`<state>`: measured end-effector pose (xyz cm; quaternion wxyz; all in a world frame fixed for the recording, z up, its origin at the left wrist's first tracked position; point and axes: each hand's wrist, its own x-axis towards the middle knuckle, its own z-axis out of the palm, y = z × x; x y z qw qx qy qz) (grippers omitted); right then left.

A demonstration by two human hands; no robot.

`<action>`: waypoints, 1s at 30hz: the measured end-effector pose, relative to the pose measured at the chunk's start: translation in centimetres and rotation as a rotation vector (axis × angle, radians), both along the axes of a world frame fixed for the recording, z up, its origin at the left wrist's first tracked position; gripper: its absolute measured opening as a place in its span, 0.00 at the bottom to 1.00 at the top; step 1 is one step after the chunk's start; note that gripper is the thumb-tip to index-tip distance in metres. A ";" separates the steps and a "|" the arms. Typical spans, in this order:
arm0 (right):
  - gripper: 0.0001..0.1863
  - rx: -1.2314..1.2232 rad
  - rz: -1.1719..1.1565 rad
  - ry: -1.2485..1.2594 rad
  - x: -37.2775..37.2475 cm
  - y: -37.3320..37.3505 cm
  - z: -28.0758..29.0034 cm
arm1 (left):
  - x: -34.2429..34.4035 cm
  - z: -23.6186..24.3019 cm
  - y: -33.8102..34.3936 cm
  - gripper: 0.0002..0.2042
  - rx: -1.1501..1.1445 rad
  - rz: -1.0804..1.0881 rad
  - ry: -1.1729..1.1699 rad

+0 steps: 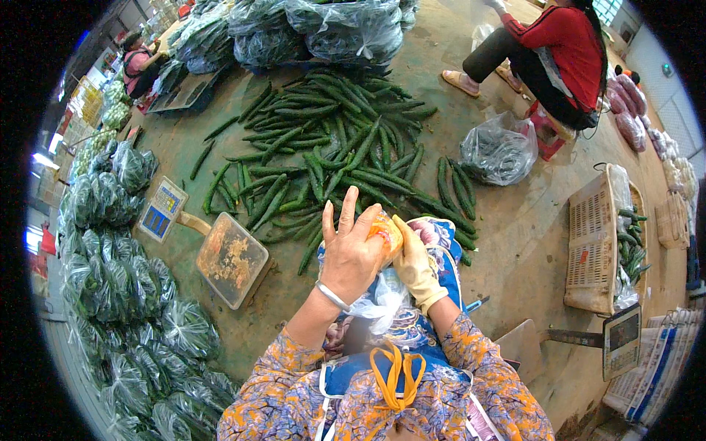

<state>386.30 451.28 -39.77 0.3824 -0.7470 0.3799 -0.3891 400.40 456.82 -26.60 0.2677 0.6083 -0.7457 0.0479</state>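
Note:
My left hand, bare with a pale bangle at the wrist, has its fingers stretched and spread. Its side rests against a crumpled orange-yellow thing, whose kind I cannot make out. On the other side my right hand, in a pale yellow glove, closes on that same thing. Just beyond both hands lies a big heap of long green cucumbers on the floor. Below them, clear plastic and a blue flowered apron cover my lap.
A dusty weighing scale stands at left, beside rows of bagged vegetables. At right are a beige crate and another scale. A bag of cucumbers lies near a seated person in red. Stacked bags stand behind.

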 end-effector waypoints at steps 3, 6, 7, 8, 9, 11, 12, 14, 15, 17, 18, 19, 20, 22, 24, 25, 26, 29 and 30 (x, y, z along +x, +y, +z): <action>0.28 0.022 0.017 -0.006 0.0 0.1 0.4 | 0.1 0.1 0.0 0.05 -0.023 0.002 -0.011; 0.28 0.004 0.006 0.001 -0.1 0.2 0.4 | 0.1 1.1 0.3 0.04 -0.016 0.002 -0.027; 0.28 -0.003 0.002 0.008 -0.1 0.2 0.4 | 0.3 1.6 0.5 0.04 -0.005 0.006 -0.033; 0.28 0.013 0.009 0.001 0.0 0.2 0.5 | 0.5 1.9 0.7 0.03 -0.018 0.009 -0.027; 0.28 0.028 0.016 -0.006 0.1 0.1 0.5 | 0.9 2.2 0.9 0.03 -0.030 0.012 -0.021; 0.28 0.040 0.017 -0.018 -0.1 0.1 0.7 | 1.4 2.7 1.2 0.03 -0.031 0.024 0.008; 0.28 0.037 0.014 -0.022 -0.1 0.1 0.7 | 1.7 2.5 1.2 0.02 -0.036 0.014 0.068; 0.28 0.042 0.015 -0.035 0.0 0.1 0.7 | 2.6 2.5 1.4 0.02 -0.044 -0.002 0.180; 0.28 0.048 0.014 -0.040 -0.1 0.1 0.5 | 3.0 2.6 1.5 0.02 -0.038 0.013 0.221; 0.27 0.050 0.009 -0.051 0.0 0.1 0.5 | 3.7 2.5 1.7 0.03 -0.015 0.013 0.370; 0.26 0.052 0.005 -0.061 0.0 0.0 0.3 | 4.0 2.5 1.7 0.03 -0.003 0.012 0.445; 0.26 0.058 0.001 -0.070 0.1 0.0 0.1 | 4.5 2.4 1.8 0.04 0.005 -0.008 0.510; 0.26 0.064 -0.004 -0.079 0.1 0.0 -0.1 | 4.7 2.3 1.8 0.04 0.028 -0.009 0.573; 0.25 0.029 -0.013 -0.034 -0.2 0.0 0.5 | 5.1 2.2 2.0 0.04 0.077 -0.003 0.703; 0.24 -0.044 -0.016 0.040 -0.2 0.1 2.3 | 5.7 1.5 2.4 0.04 0.082 -0.047 0.857; 0.25 -0.023 -0.013 0.030 -0.3 0.1 2.6 | 5.8 1.4 2.4 0.04 0.072 -0.081 0.934; 0.25 0.005 -0.012 0.000 -0.3 0.1 2.4 | 5.9 1.4 2.4 0.04 0.060 -0.114 1.012; 0.25 0.067 -0.004 -0.009 -0.4 0.0 2.3 | 5.3 2.7 2.7 0.05 -0.019 -0.281 1.158; 0.26 0.060 0.001 0.000 -0.5 0.0 2.5 | 5.1 3.4 2.8 0.05 -0.072 -0.371 1.153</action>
